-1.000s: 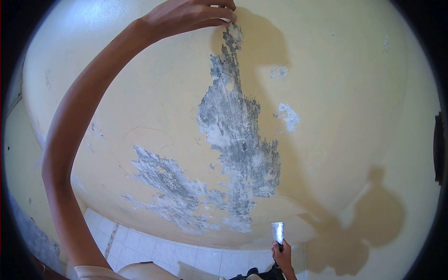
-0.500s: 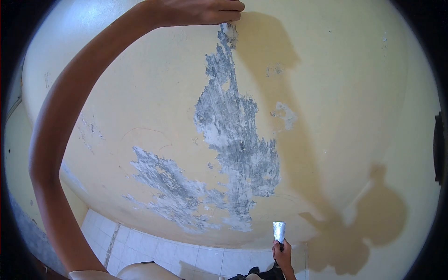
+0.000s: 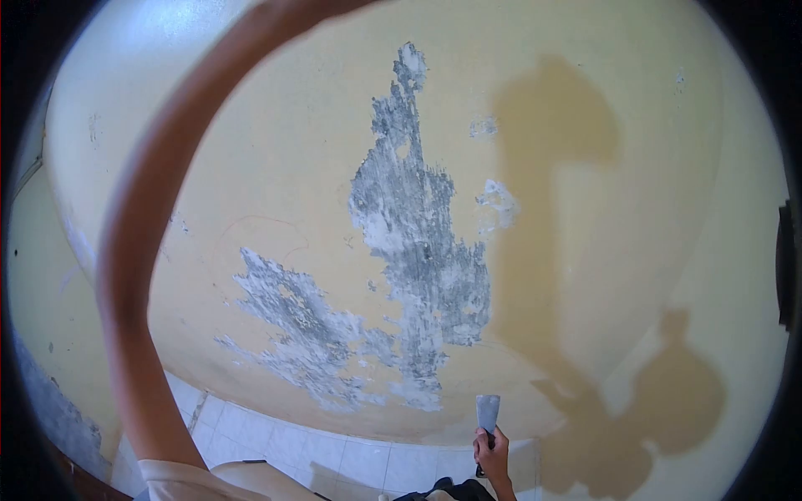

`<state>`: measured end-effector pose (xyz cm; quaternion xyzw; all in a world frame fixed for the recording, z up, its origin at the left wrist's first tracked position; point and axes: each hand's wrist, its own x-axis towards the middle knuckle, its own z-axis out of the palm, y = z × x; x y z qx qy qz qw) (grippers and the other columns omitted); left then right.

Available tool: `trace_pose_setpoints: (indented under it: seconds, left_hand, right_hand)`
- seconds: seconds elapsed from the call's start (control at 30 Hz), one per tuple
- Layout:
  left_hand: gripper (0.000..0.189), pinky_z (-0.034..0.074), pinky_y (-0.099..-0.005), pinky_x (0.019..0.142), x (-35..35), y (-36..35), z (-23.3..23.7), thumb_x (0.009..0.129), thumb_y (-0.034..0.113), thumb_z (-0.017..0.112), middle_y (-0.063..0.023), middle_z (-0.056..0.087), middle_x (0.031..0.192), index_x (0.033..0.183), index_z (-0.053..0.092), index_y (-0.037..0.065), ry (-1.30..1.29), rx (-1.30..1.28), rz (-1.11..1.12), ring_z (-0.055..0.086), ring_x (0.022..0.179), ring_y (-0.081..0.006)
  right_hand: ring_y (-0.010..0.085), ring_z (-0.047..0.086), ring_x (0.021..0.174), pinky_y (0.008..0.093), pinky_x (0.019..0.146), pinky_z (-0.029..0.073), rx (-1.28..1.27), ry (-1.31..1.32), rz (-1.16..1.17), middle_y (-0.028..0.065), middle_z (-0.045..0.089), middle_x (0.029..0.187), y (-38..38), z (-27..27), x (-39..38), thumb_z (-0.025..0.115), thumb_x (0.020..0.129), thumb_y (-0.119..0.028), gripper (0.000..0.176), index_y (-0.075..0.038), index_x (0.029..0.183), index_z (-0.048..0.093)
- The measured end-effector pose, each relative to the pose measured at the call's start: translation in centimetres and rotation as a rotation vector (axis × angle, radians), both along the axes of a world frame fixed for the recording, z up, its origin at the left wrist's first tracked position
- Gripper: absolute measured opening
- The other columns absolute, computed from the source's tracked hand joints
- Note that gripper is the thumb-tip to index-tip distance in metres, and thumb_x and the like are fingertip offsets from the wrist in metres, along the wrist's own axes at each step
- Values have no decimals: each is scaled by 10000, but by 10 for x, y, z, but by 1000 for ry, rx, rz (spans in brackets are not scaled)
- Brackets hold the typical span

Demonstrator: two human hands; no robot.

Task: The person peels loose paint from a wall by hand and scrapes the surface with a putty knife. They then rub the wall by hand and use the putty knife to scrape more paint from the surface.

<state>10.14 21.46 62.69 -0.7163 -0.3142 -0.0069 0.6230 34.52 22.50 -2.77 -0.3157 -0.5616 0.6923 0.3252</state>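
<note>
Low in the view, my right hand (image 3: 493, 455) is closed around the dark handle of a putty knife (image 3: 488, 412). Its flat metal blade points upward, in front of the bottom of a yellow wall (image 3: 292, 150). My left arm (image 3: 125, 275) arches up along the left side, and its hand is cut off beyond the top edge. A tall scraped patch (image 3: 418, 209) of bare grey plaster, with ragged edges, runs down the middle of the wall. Lower left, a second scraped patch (image 3: 296, 317) joins it.
White floor tiles (image 3: 359, 463) meet the foot of the wall. Smaller chipped spots (image 3: 499, 204) lie right of the main patch. My shadow (image 3: 535, 250) falls across the wall's right side. A dark object (image 3: 784, 267) stands at the far right edge.
My left hand has left the top of the scraped patch and gone up out of view, its shadow shifting right. My right hand and the putty knife have moved slightly left.
</note>
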Motion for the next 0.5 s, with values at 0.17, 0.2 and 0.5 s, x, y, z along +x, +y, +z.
trace_pose_setpoints:
  seconds: [0.17,0.2,0.5]
  left_hand:
    - [306,537,-325,790,-34,-33,-284,832,50,712,-53,710,991,1132,675,99,-600,-280,-120,676,926,-224]
    - [477,522,-329,801,-22,-37,-350,818,71,735,-49,677,1120,1275,603,103,-877,-333,7,657,975,-217]
    - [560,466,-345,915,128,-95,-638,1040,444,410,-138,574,1188,1374,408,-4,-2699,-814,-349,568,1033,-199]
  right_hand:
    - [62,423,396,223,369,345,103,72,32,8,487,582,0,32,10,464,1039,-250,271,0,979,549]
    - [72,448,419,222,388,363,76,60,75,35,529,676,1,38,11,435,1050,-266,299,9,995,539]
    - [324,533,936,396,777,466,820,-161,16,162,590,941,-24,73,-31,595,887,-50,114,29,960,631]
